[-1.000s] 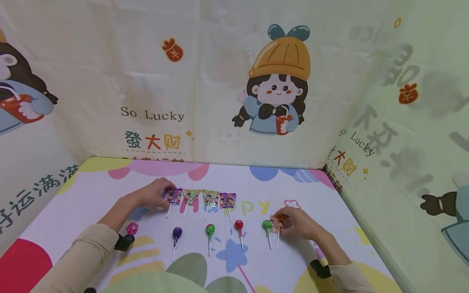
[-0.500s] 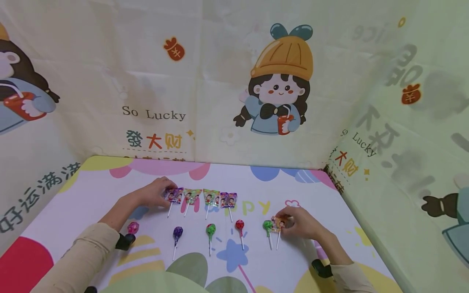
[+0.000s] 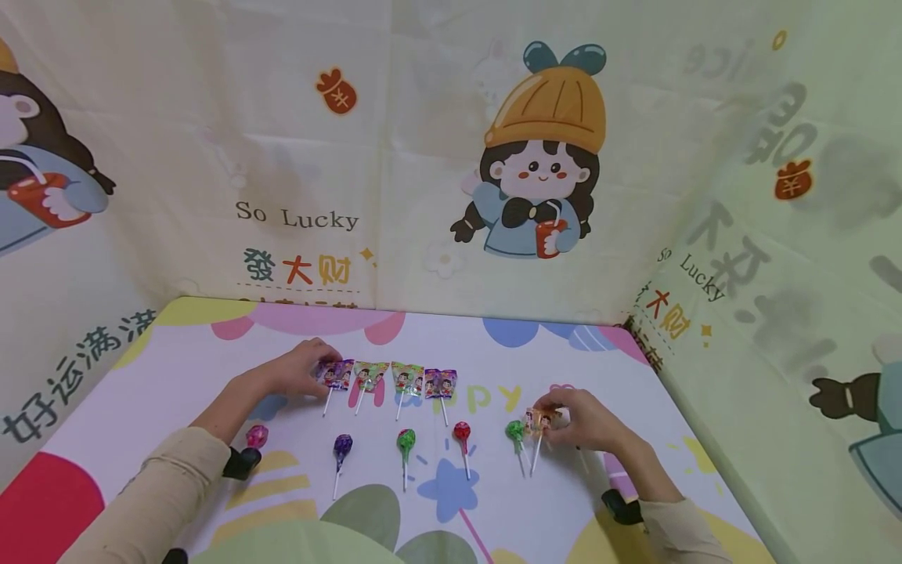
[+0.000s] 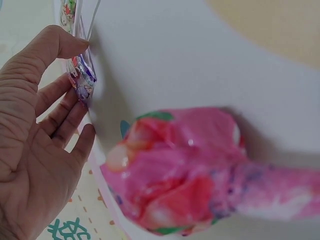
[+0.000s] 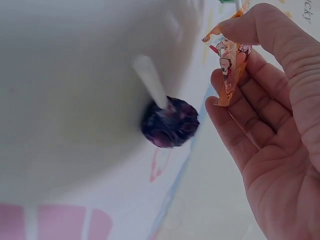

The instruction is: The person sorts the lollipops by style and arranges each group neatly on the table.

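At the left end of a row of flat-bagged lollipops, my left hand (image 3: 299, 372) pinches a purple-bagged lollipop (image 3: 340, 374) between thumb and fingers. Two green-bagged lollipops (image 3: 370, 377) and another purple-bagged one (image 3: 440, 384) continue that row, sticks toward me. On the right, my right hand (image 3: 583, 421) holds an orange-bagged lollipop (image 3: 539, 421) by its wrapper, beside a round green lollipop (image 3: 515, 431). In the right wrist view, a dark purple lollipop (image 5: 170, 122) lies near that hand. A pink round lollipop (image 4: 175, 172) fills the front of the left wrist view.
Nearer me lie round lollipops: a purple one (image 3: 343, 445), a green one (image 3: 405, 440) and a red one (image 3: 461, 432). They rest on a table (image 3: 486, 352) with a printed, colourful top. Cloth walls (image 3: 416, 157) with cartoon prints rise behind and at both sides.
My right hand has lifted slightly with the orange-bagged lollipop, and a white stick now shows beneath it. The left hand stays at the row's end; the head view has shifted a little.
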A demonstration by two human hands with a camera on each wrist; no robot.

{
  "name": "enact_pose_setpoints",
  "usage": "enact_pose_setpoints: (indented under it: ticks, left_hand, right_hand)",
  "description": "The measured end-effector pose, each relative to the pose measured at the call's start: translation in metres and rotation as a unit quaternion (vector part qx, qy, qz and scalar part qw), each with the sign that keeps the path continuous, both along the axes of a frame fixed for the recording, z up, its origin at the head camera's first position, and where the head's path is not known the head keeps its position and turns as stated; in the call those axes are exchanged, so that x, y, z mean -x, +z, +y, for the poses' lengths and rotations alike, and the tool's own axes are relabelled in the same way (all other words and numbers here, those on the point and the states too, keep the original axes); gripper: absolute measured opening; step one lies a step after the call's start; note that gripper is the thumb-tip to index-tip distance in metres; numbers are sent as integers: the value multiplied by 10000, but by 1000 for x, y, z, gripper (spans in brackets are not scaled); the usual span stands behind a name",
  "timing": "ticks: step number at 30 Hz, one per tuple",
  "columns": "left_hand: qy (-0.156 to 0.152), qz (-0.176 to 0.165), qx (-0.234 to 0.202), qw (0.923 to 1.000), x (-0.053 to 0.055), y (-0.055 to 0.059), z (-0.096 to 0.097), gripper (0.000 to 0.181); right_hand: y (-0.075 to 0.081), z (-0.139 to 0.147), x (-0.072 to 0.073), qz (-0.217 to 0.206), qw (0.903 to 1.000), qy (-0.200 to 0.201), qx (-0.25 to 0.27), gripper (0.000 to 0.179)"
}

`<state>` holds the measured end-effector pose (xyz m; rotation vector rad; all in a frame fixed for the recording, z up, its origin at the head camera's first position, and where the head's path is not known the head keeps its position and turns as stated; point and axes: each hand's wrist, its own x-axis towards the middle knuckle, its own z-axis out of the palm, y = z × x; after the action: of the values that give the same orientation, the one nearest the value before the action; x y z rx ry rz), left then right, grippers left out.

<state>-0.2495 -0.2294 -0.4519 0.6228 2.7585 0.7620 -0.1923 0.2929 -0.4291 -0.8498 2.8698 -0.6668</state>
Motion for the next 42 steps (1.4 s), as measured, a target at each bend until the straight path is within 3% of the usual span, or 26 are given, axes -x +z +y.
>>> enact_pose_setpoints:
  ticks: [23,31,42]
  left_hand:
    - [77,-76,-17,9999,1,-2,1,59]
    - [67,-82,24,9999,0,0,1,59]
    - [72,-43,-14,10000,-1,-2,1,58]
  right_hand:
    - [26,-18,14,125,9994,269,158,34]
    - [27,-31,21,-25,9997,209,100,37]
    - [25,-49,31,-20,9986,425,325,37]
